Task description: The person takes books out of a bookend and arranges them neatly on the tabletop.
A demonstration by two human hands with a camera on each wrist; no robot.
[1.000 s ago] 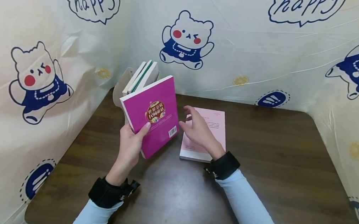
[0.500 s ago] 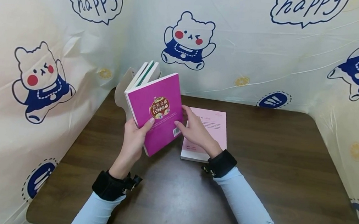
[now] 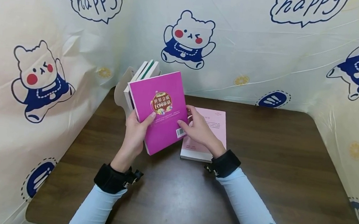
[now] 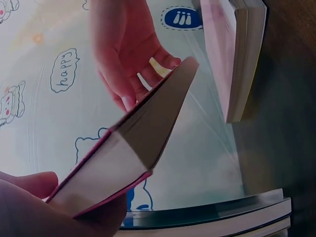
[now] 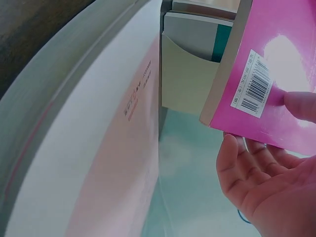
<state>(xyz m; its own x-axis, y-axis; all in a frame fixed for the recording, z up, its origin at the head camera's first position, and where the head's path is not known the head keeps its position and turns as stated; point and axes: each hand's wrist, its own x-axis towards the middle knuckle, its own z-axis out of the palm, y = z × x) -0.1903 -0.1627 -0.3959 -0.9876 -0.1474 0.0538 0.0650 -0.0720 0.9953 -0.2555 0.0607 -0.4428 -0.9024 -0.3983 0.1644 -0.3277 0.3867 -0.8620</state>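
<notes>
A magenta paperback book (image 3: 164, 135) is held up at a tilt above the table, its back cover with a barcode facing me. My left hand (image 3: 134, 133) grips its left edge, thumb flat on the cover and fingers behind. At the opposite edge, my right hand (image 3: 201, 130) pinches the book, its thumb on the cover near the barcode (image 5: 254, 84) and its fingers under the edge. The left wrist view shows the book's page block (image 4: 103, 173) between its covers. Beneath my right hand, a pale pink book (image 3: 215, 120) lies flat on the table.
Behind the magenta book, several books (image 3: 151, 70) stand upright beside a whitish curved holder panel (image 3: 122, 91), partly hidden. The dark wooden table (image 3: 274, 163) is bordered at the back and sides by a printed cloth (image 3: 244, 35).
My right hand has come left to the magenta book's edge and taken hold of it. The book has shifted slightly right and up with my left hand. The pink book stays put.
</notes>
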